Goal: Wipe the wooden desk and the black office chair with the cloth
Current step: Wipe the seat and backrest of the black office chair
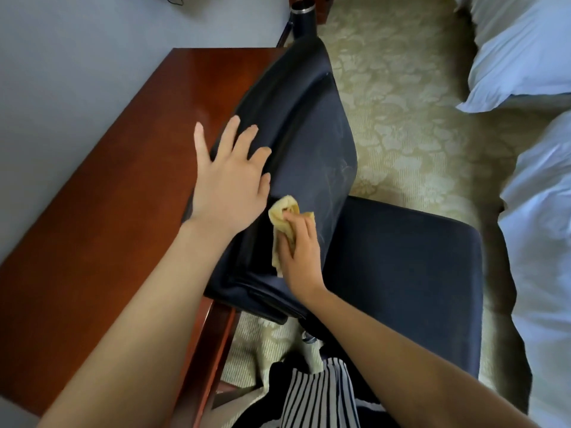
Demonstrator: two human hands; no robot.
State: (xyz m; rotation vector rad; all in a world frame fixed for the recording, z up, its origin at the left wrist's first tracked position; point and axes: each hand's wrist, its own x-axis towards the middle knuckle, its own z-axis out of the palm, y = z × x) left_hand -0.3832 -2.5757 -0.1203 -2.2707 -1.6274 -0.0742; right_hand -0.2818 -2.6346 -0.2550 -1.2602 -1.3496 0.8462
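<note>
The black office chair (312, 125) stands beside the reddish wooden desk (117, 168), its backrest leaning over the desk's edge and its seat (401, 267) to the right. My left hand (231, 180) rests flat with spread fingers on the top of the backrest. My right hand (298, 251) grips a crumpled yellow cloth (282, 213) and presses it against the lower front of the backrest. Part of the cloth is hidden under my fingers.
A dark metal-rimmed cylinder (301, 17) stands on the floor behind the chair. White bedding (537, 186) fills the right side. Patterned beige carpet (401, 103) lies between chair and bed. A grey wall (77, 57) runs along the desk's left side.
</note>
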